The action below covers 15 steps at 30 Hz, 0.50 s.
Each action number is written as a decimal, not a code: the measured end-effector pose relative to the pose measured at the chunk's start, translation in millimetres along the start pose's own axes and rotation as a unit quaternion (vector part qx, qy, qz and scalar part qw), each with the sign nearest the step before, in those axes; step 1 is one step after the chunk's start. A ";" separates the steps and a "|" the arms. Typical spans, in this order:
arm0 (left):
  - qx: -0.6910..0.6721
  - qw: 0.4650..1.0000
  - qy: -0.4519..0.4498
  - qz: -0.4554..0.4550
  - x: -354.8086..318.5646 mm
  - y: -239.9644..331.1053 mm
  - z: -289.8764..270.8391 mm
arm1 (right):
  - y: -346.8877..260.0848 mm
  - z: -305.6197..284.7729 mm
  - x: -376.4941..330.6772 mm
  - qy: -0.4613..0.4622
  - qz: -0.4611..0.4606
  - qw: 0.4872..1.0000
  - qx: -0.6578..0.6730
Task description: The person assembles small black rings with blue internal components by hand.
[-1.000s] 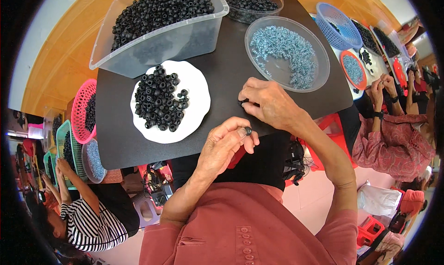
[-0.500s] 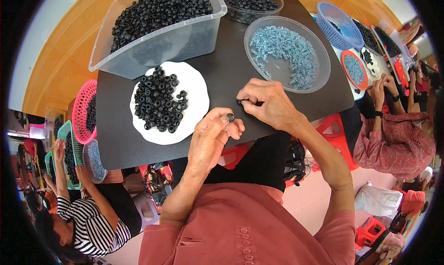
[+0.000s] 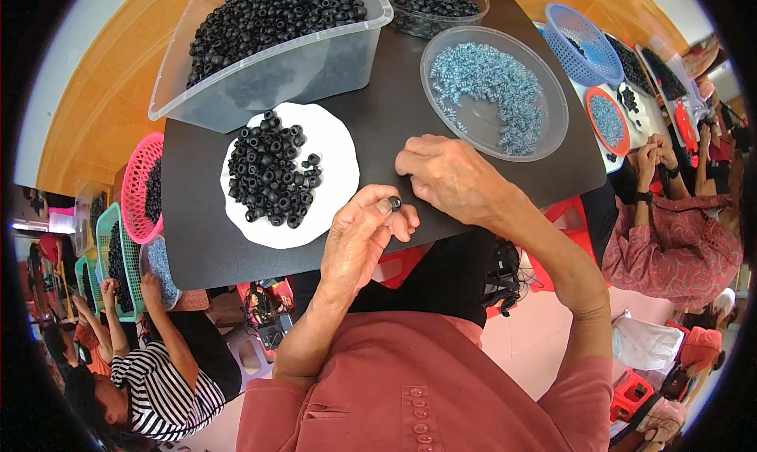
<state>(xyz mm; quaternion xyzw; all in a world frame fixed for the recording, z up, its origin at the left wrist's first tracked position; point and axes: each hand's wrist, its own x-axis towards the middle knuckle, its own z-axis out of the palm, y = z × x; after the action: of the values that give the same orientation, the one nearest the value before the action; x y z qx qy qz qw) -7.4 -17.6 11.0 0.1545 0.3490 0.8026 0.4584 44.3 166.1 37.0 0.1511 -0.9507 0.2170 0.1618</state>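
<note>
Both hands sit at the near edge of the black surface (image 3: 378,129). Left hand (image 3: 359,243) pinches a small black rubber ring (image 3: 394,203) in its fingertips. Right hand (image 3: 445,176) is curled shut just beside it, near the clear round plastic bowl of blue-grey springs (image 3: 494,91).

Bright even daylight, soft shadows, sharp centre, strong fisheye bending, black vignette corners

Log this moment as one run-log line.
left hand: pinching black ring | right hand: on black board | white plate: ring pile
</note>
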 end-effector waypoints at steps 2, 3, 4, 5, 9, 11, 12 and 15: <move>-0.001 1.000 0.001 0.001 0.2 -0.5 -0.8 | -1.8 -2.5 -1.2 0.014 0.096 0.992 0.074; -0.002 1.000 -0.001 0.002 0.0 -0.8 -1.2 | -4.0 -4.8 -1.5 0.013 0.095 0.993 0.075; -0.003 1.000 -0.002 0.002 -0.2 -0.9 -1.5 | -6.5 -7.5 -2.0 0.021 0.139 0.982 0.129; -0.003 1.000 -0.001 0.003 -0.3 -0.6 -1.4 | -8.2 -8.9 -3.1 0.029 0.182 0.966 0.182; 0.000 1.000 0.001 0.007 1.8 -0.4 2.3 | -5.3 -2.0 -16.9 0.055 0.239 0.920 0.307; 0.004 1.000 0.003 0.005 3.7 -0.9 3.1 | -5.1 1.0 -21.2 0.090 0.263 0.828 0.487; 0.011 1.000 0.003 0.012 5.3 -0.7 4.0 | -5.2 0.2 -22.2 0.090 0.263 0.828 0.487; 0.035 0.999 0.010 0.025 9.4 -1.7 6.3 | -5.7 -0.5 -25.0 0.084 0.257 0.800 0.536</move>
<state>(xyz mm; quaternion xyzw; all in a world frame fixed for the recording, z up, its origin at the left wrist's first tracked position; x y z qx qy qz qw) -7.8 -6.5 13.7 0.1711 0.3779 0.8027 0.4286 69.0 166.8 30.2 -0.0550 -0.6693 0.7374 0.0724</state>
